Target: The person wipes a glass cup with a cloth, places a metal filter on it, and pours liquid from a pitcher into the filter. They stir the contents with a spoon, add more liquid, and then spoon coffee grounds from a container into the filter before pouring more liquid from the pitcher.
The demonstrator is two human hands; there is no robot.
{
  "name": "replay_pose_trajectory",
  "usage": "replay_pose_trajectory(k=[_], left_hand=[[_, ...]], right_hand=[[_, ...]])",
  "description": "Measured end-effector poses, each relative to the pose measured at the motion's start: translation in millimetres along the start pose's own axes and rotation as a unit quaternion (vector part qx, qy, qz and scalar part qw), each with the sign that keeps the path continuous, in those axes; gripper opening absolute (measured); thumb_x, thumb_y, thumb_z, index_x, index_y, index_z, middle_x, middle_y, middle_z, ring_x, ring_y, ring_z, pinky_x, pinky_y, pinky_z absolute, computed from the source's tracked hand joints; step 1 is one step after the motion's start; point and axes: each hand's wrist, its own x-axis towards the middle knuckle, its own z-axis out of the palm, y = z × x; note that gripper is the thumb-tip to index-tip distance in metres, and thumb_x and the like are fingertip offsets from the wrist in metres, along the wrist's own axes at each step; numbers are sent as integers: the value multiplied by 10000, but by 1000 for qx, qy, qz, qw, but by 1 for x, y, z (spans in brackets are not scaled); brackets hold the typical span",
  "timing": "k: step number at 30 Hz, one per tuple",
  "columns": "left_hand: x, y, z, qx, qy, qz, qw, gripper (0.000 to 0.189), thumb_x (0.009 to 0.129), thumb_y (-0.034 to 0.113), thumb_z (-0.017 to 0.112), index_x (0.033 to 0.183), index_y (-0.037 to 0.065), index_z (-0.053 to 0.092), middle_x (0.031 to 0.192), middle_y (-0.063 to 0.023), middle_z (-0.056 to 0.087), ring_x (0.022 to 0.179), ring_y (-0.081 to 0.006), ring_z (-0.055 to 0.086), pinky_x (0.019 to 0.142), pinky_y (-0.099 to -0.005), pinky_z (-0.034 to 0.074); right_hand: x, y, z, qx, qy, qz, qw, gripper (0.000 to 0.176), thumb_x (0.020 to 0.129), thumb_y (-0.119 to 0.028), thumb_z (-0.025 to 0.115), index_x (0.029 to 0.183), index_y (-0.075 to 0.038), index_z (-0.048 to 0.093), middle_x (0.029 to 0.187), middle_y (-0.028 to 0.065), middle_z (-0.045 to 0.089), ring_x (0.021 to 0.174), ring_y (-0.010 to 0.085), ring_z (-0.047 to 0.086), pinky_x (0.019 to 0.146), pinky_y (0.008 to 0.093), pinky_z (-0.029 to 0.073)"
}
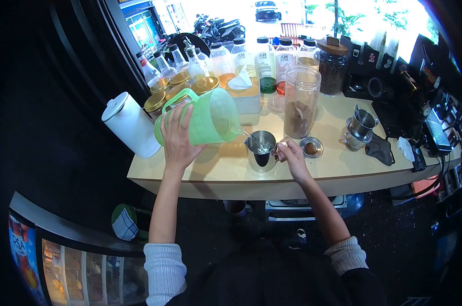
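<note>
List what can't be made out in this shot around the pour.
All head view:
- Fill level in the cup: rim angle and glare hide it.
- Cup handle: covered by the right hand.
- Palm of the left hand on the pitcher: hidden by the hand's own back.
- Labels on the bottles: too small, backlit.
- The gear at the right end of the counter: dark, warped by the lens edge.

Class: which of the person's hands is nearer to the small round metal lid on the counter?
Right. The right hand is just beside the metal lid, holding the steel cup by its handle. The left hand is farther away, beyond the cup, gripping the green jug.
</note>
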Motion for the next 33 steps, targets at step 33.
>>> replay_pose_trajectory(k=[33], left_hand=[[5,-2,-2,-16,9,-14,1000,1072,506,270,853,1411,151,291,1375,-117,412,1289,-306,388,1092,-544,229]], right_hand=[[0,-1,0,6,2,1,1000,195,972,-220,516,861,-63,542,665,-34,517,599,34,427,558,191,325]])
